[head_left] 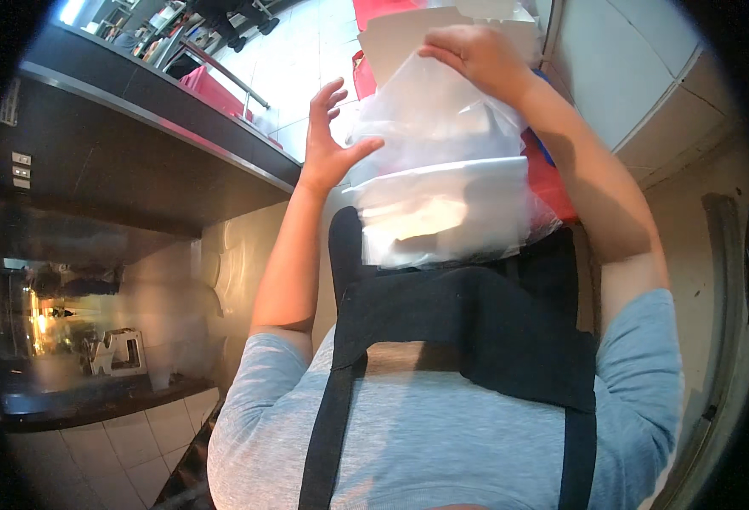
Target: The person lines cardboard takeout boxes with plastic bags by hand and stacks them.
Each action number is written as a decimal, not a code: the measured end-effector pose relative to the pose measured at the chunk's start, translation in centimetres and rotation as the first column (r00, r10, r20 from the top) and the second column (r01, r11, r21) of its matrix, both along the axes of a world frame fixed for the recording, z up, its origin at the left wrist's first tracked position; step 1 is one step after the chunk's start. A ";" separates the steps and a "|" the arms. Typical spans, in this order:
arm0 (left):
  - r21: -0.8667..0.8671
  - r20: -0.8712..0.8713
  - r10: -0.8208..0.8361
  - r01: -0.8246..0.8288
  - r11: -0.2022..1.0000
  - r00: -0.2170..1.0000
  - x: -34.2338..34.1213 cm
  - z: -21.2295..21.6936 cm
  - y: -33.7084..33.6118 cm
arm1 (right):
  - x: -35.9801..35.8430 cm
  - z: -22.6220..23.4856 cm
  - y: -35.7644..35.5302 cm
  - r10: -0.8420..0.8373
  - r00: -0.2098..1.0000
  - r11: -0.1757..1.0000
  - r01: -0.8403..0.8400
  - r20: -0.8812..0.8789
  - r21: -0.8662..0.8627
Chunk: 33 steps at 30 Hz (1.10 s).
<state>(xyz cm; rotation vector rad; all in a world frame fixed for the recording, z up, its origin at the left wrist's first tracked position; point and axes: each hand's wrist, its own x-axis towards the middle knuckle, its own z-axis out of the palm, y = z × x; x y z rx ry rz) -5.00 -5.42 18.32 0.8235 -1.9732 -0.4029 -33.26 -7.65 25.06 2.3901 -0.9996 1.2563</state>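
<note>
My right hand [480,64] is raised, its thumb and fingers pinched on the upper edge of a clear plastic bag [438,110]. The thin film spreads down from the fingertips in creases. My left hand [333,140] is held up beside the film's left side, fingers apart and thumb pointing inward, with nothing in it. Below, against my black apron [459,314], lies a shiny stack of flat clear plastic [442,208], perhaps more bags. Behind the film stands an open pale cardboard box [387,47] with its flaps up.
Red plastic [553,187] shows under and beside the clear plastic. A dark counter with a metal edge [162,115] runs along my left. A tiled wall [621,51] stands close on the right. At the far left, a person's legs [226,17] show beyond a metal rack.
</note>
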 end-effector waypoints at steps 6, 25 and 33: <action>0.600 -0.487 0.092 0.256 0.758 0.868 -0.4 -5.4 -3.9 | -2.5 1.6 -3.9 -0.088 0.992 0.960 0.061 0.090 0.272; 0.601 -0.372 0.006 0.236 0.763 0.928 1.2 -7.3 -6.1 | -5.8 -15.1 0.9 -0.413 0.811 0.723 0.015 0.414 0.691; 0.452 -0.615 0.093 0.253 0.856 0.783 -0.2 -4.3 -8.2 | -7.4 -10.3 -0.5 -0.235 0.870 0.870 -0.011 0.434 0.493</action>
